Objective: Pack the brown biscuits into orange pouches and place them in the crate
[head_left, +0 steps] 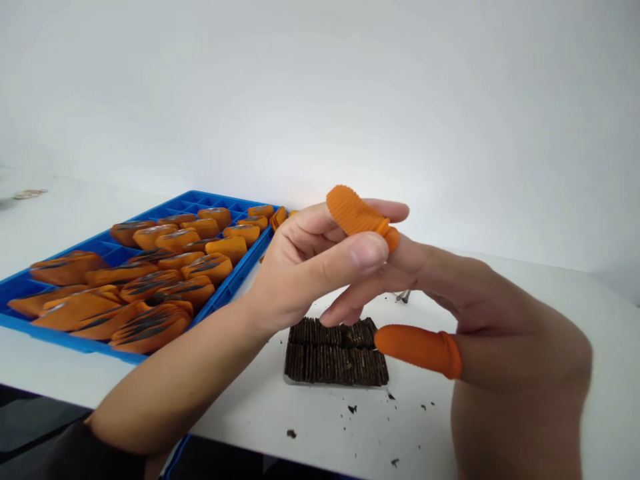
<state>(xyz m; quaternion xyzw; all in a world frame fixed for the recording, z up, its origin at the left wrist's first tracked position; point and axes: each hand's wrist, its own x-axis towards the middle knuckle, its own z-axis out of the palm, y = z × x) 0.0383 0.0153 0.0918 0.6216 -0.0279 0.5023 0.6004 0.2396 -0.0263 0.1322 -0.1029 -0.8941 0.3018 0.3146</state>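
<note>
My left hand (305, 267) pinches a loose, ribbed orange finger cot (353, 208) between thumb and fingers. It is held against the tip of my right index finger; how far the finger sits inside cannot be made out. My right hand (485, 307) has its fingers stretched out and its thumb apart. A second orange finger cot (417, 350) covers the right thumb. Below both hands, a clear plastic box (336, 383) holds rows of thin dark brown pieces (335, 360), partly hidden by my left fingers.
At left lies a blue compartment tray (250, 267) holding many orange pouch-like pieces (150, 283) with dark slits. Dark crumbs (353, 409) are scattered on the white table (260, 413). A small metal object (403, 296) lies behind my hands, beneath a white wall (320, 100).
</note>
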